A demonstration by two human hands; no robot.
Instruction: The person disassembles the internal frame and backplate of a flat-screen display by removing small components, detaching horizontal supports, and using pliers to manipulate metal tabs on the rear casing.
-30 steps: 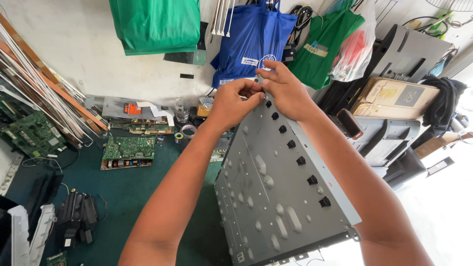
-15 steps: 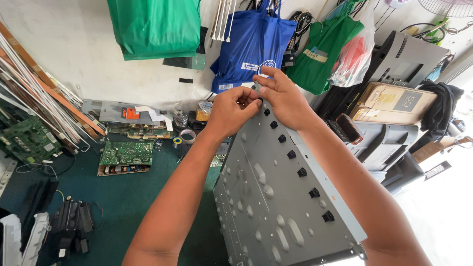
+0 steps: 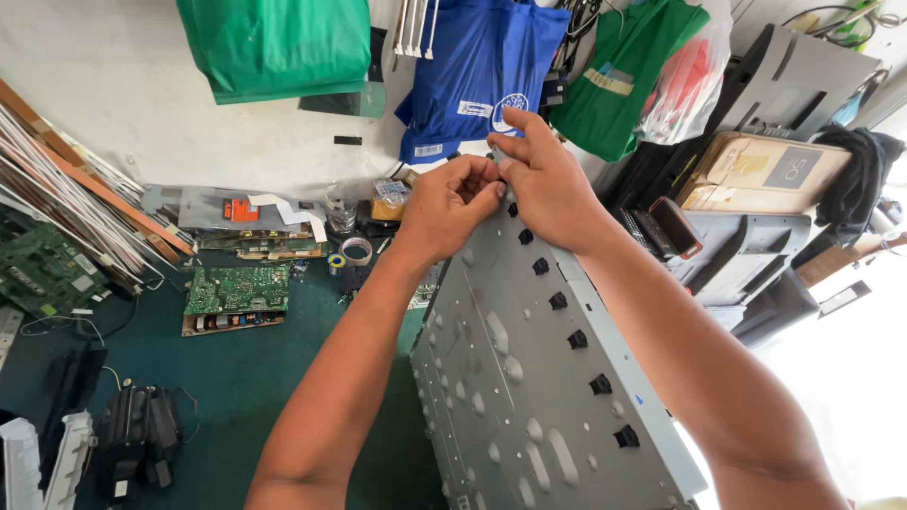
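At panel's far edge, both hands pinching (fingertips meeting), grey metal panel

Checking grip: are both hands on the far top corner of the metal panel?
Touching. The head view shows left hand and right hand pinching the far corner of the metal panel, fingertips meeting there.

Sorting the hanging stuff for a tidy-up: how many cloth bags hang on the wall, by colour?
Green bag: 2
Blue bag: 1
Total: 3
The clear plastic bag beside them is not counted.
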